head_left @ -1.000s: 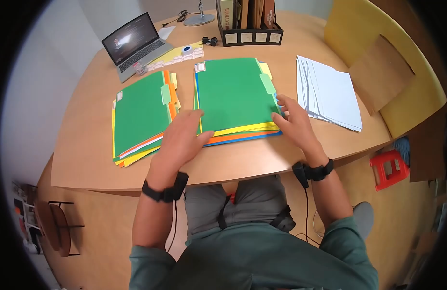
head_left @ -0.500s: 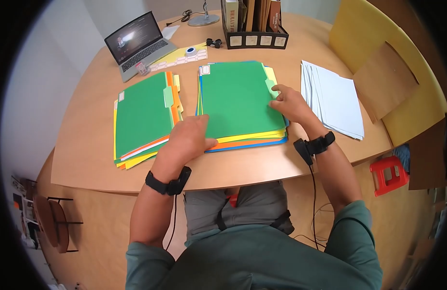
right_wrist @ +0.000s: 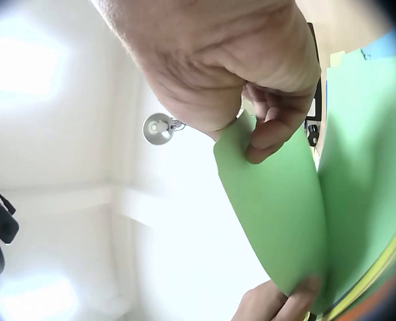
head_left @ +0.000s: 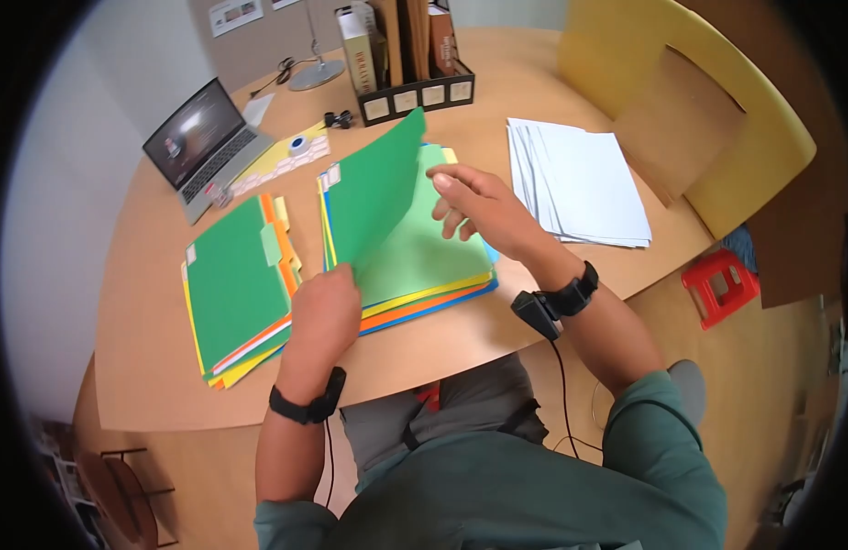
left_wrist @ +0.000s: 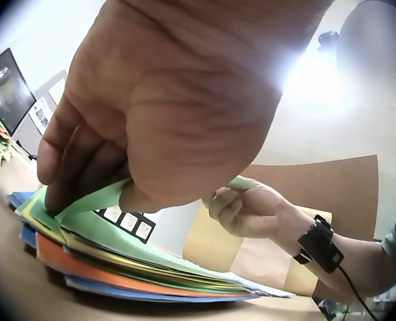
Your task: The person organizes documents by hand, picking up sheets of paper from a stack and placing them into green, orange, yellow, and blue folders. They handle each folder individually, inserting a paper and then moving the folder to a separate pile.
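Note:
A green file folder (head_left: pixel 374 197) tops the middle stack, its dark green front cover lifted and bent leftward. Its pale green inside (right_wrist: pixel 278 207) faces the right wrist view. My right hand (head_left: pixel 486 213) pinches the free edge of that cover between thumb and fingers. At the near left corner, my left hand (head_left: pixel 325 310) pinches the same folder by its fold. Under the cover lies a light green sheet face (head_left: pixel 424 247). Yellow, orange and blue folders (left_wrist: pixel 144 274) make up the stack below.
Left of it lies a second stack of folders (head_left: pixel 236 284). White papers (head_left: pixel 584 183) are fanned at the right, by a yellow chair back (head_left: pixel 772 137). Behind stand a laptop (head_left: pixel 199 137), label sheets (head_left: pixel 286 167), a tape roll (head_left: pixel 298 146) and a black book holder (head_left: pixel 419 96).
The top green folder lay flat and is now opened, its cover raised toward the left. My right hand took its tabbed edge and lifted it; my left hand moved onto the near left corner.

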A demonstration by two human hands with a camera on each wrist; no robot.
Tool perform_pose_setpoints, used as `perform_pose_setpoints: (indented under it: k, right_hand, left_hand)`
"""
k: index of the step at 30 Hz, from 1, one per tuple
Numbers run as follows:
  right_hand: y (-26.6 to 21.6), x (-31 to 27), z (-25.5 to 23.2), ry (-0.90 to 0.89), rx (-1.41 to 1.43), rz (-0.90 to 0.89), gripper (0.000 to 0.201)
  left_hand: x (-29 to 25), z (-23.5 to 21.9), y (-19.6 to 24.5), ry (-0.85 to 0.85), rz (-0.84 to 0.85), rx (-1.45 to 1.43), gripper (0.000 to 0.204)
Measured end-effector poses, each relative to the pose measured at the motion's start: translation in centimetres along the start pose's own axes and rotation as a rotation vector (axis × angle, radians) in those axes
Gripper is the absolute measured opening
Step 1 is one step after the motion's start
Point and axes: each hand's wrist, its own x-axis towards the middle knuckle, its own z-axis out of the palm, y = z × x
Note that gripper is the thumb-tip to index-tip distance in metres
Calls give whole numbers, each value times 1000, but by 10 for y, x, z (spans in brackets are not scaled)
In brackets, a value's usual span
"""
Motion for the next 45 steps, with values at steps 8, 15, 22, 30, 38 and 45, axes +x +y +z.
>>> perform_pose_setpoints:
  k: [8, 15, 22, 30, 38, 45]
  right_hand:
    - [84, -46, -194, 550, -1144, -145, 50]
    - [82, -63, -173, 498, -1343, 223, 73]
    - [98, -52, -172, 411, -1497, 286, 34]
    - [71, -48, -169, 502, -1577, 256, 13]
    - [7, -32, -31, 496, -1263, -535, 30]
    - [54, -6, 92, 112, -1131, -523, 32]
  left_hand:
    - [2, -7, -10, -45, -43, -46, 27]
    - [3, -8, -10, -79, -53, -100, 24]
    - [3, -11, -9, -115, -165, -146, 21]
    - [-7, -15, -21, -44, -162, -341, 26]
    - [-23, -15, -29, 51, -57, -415, 28]
    - [-34, -11, -37, 96, -111, -519, 25]
